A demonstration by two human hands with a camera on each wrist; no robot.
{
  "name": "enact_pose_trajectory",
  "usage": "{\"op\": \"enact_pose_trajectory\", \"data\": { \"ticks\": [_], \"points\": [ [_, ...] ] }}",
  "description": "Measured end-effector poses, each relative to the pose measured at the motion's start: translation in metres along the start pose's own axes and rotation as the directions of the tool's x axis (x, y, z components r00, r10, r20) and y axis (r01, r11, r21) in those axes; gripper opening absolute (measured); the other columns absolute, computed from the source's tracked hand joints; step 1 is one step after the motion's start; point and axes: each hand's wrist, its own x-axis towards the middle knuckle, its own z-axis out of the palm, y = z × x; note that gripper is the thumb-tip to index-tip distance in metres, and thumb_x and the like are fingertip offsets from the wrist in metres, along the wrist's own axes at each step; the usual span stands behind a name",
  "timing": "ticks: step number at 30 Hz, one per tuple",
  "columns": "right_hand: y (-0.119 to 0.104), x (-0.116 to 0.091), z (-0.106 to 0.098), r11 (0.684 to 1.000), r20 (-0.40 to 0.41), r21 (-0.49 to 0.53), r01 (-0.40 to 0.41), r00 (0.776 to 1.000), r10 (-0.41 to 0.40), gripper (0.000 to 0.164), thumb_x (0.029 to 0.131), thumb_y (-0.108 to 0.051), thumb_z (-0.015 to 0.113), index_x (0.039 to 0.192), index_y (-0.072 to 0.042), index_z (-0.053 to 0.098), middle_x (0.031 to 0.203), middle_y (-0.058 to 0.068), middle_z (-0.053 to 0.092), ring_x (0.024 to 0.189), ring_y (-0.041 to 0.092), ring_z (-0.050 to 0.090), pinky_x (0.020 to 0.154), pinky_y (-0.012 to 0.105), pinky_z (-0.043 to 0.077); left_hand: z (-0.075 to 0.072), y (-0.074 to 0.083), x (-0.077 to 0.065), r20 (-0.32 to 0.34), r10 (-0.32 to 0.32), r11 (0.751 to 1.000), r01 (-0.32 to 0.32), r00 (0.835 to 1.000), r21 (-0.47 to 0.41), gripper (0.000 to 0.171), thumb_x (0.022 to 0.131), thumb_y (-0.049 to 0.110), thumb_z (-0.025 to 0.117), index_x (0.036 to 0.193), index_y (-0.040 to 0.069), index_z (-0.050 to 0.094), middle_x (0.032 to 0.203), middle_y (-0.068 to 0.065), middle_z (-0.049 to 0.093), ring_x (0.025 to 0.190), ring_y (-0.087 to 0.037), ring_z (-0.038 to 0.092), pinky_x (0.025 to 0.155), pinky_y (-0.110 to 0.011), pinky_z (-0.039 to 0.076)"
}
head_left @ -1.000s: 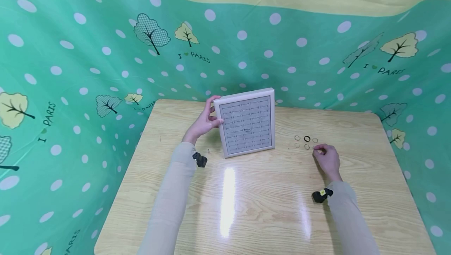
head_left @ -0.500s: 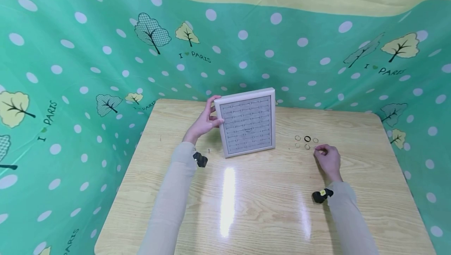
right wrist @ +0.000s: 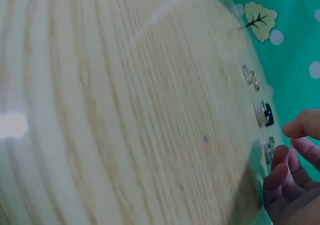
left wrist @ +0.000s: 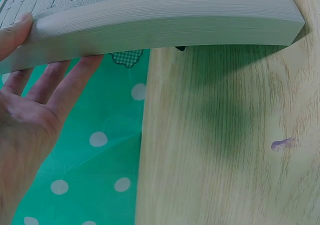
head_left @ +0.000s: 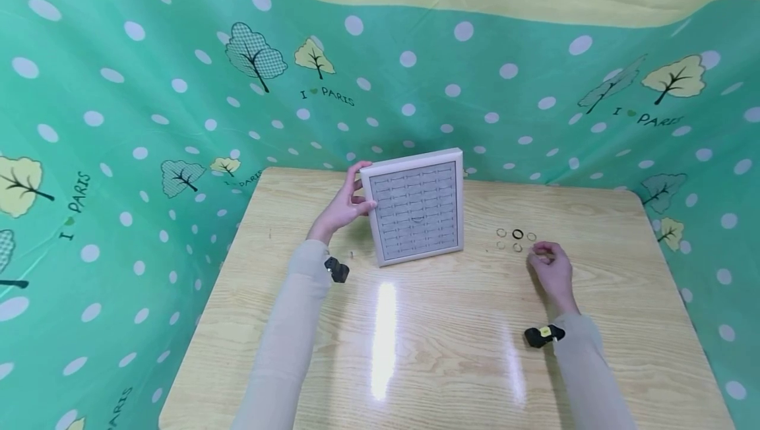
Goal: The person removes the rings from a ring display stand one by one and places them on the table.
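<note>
My left hand (head_left: pixel 344 207) grips the left edge of a white-framed ring display tray (head_left: pixel 412 155), thumb on the front and fingers behind. The tray is tilted up, its grey face lined with rows of slots; one ring (head_left: pixel 417 219) shows in it. In the left wrist view, the thumb and fingers hold the tray's side (left wrist: pixel 165 32). My right hand (head_left: pixel 553 270) is low over the table at the right, fingers parted and loosely bent beside a silver ring (right wrist: pixel 268 152). Several rings lie in two short rows, among them a black ring (head_left: pixel 518 234).
The wooden table (head_left: pixel 451 344) has a bright glare streak in front of the tray. A green patterned cloth (head_left: pixel 415 74) hangs behind and at both sides. A small dark mark (head_left: pixel 351 254) lies on the table near the left wrist.
My right fingertips have parted a little beside the ring, and the right wrist has shifted slightly. The left hand and the tray have stayed in place.
</note>
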Motion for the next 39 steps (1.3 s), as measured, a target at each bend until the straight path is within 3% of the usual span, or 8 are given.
{"op": "enact_pose_trajectory", "data": {
  "ticks": [9,15,21,26,32,39],
  "points": [
    [-0.011,-0.006,0.009,0.998,0.016,0.063,-0.011,1.0,0.01,0.034,0.087,-0.002,0.061,0.12,0.001,0.055,0.109,0.007,0.054,0.079,0.004,0.05,0.064,0.011,0.045,0.0,-0.001,0.0,-0.001,-0.003,1.0,0.003,1.0,-0.007,0.084,0.089,-0.011,0.058,0.148,0.032,0.017,0.131,-0.021,0.048,0.1,-0.041,0.06,0.077,-0.047,0.057],
    [-0.023,-0.011,0.019,0.993,0.05,0.114,0.024,0.998,-0.03,0.031,0.089,-0.002,0.061,0.12,0.003,0.055,0.109,0.01,0.054,0.078,0.0,0.053,0.062,0.011,0.047,0.0,0.0,0.001,-0.004,-0.016,1.0,0.016,1.0,-0.007,0.084,0.089,-0.01,0.058,0.148,0.033,0.017,0.132,-0.02,0.048,0.101,-0.041,0.06,0.078,-0.048,0.057],
    [-0.037,-0.015,0.03,0.985,0.074,0.152,0.076,0.993,-0.088,0.029,0.09,0.0,0.06,0.118,0.008,0.055,0.111,0.015,0.054,0.076,0.003,0.048,0.06,0.009,0.042,0.0,-0.001,0.001,0.002,-0.019,1.0,0.019,1.0,-0.01,0.083,0.09,-0.01,0.058,0.149,0.03,0.015,0.133,-0.021,0.047,0.103,-0.042,0.059,0.079,-0.048,0.056],
    [-0.049,-0.017,0.036,0.978,0.104,0.189,0.088,0.989,-0.109,0.03,0.09,0.001,0.06,0.118,0.009,0.054,0.11,0.014,0.052,0.075,0.004,0.045,0.059,0.009,0.041,0.0,0.0,0.0,-0.003,-0.014,1.0,0.014,1.0,-0.003,0.084,0.089,-0.009,0.058,0.147,0.036,0.018,0.132,-0.02,0.048,0.102,-0.04,0.06,0.078,-0.047,0.057],
    [-0.08,-0.027,0.036,0.965,0.151,0.236,0.115,0.976,-0.154,0.029,0.089,0.006,0.06,0.116,0.014,0.053,0.109,0.024,0.052,0.075,0.006,0.053,0.06,0.011,0.047,0.0,0.0,0.0,0.001,0.002,1.0,-0.002,1.0,-0.016,0.084,0.088,-0.011,0.058,0.15,0.027,0.015,0.131,-0.022,0.048,0.101,-0.042,0.06,0.077,-0.048,0.057],
    [-0.115,-0.04,0.043,0.964,0.15,0.225,0.144,0.972,-0.18,0.026,0.086,0.01,0.06,0.11,0.017,0.055,0.105,0.029,0.053,0.075,0.015,0.057,0.063,0.01,0.047,0.0,0.0,0.0,0.005,0.0,1.0,0.0,1.0,-0.01,0.084,0.088,-0.011,0.058,0.15,0.026,0.014,0.132,-0.022,0.047,0.101,-0.042,0.06,0.078,-0.048,0.057]
  ]
}}
